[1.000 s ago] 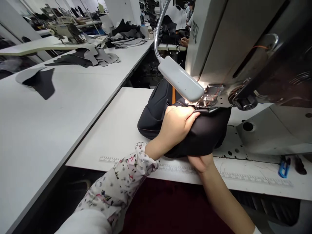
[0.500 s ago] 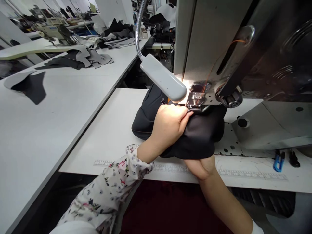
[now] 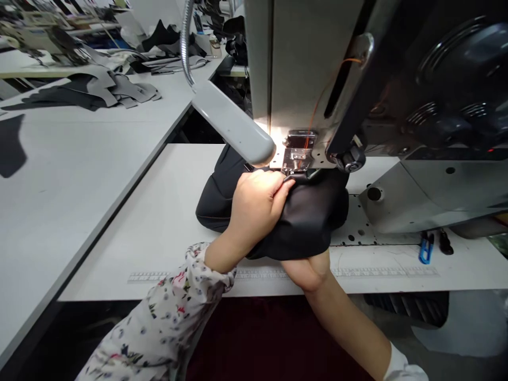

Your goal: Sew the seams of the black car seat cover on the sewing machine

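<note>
A black padded fabric piece (image 3: 313,222) with stitched seams lies bunched under the presser foot (image 3: 296,168) of a sewing machine (image 3: 304,69). My left hand (image 3: 256,201) pinches the edge of this piece close beside the presser foot, thumb and fingers pressed together. From below, my right hand (image 3: 307,270) reaches under the black fabric; its fingers are hidden by the cloth, so their grip cannot be seen. Orange thread (image 3: 313,116) runs down the machine's front to the needle area.
A grey lamp (image 3: 234,124) on a bendable neck lights the needle area. Blue thread snips (image 3: 426,248) lie at the right, and a ruler strip (image 3: 254,274) runs along the table's front. Grey and black cut pieces (image 3: 95,90) rest on the left table (image 3: 71,201).
The whole view has shifted, so the machine and hands appear farther left. Both hands keep about the same place on the black fabric beside the presser foot.
</note>
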